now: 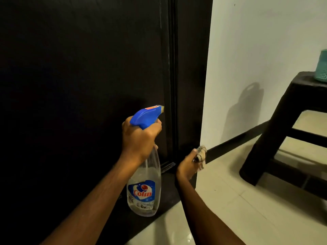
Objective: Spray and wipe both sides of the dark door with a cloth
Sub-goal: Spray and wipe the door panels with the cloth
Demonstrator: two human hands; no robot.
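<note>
The dark door (pixel 79 76) fills the left and centre of the head view, with its dark frame (pixel 191 85) on the right. My left hand (pixel 139 138) grips the neck of a clear spray bottle (pixel 143 190) with a blue trigger head, its nozzle pointing at the door's right edge. My right hand (pixel 187 167) holds a bunched checked cloth (pixel 200 154) low down by the foot of the frame. Both forearms reach in from the bottom.
A white wall (pixel 256 59) runs right of the frame, with a dark skirting along the pale tiled floor (pixel 230 209). A dark stool (pixel 286 135) stands at the right, carrying a teal container (pixel 322 66).
</note>
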